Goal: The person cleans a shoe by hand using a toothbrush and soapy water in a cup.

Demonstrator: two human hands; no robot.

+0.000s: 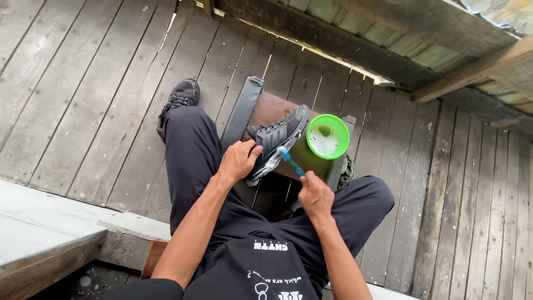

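Observation:
A dark grey sneaker point(280, 135) lies on its side on a small brown wooden stool point(270, 106) between my knees. My left hand point(239, 159) grips the sneaker at its heel end. In my right hand point(314, 194) is a blue brush point(289, 159), and its head touches the sneaker's soapy pale sole. A green bowl point(327, 136) with foamy water stands on the stool right beside the shoe's toe.
I sit on a weathered plank deck, wearing dark trousers. A second dark sneaker point(180, 99) is on my left foot, out on the planks. A pale bench edge point(50, 228) lies at lower left. Wooden beams point(472, 72) run along the upper right.

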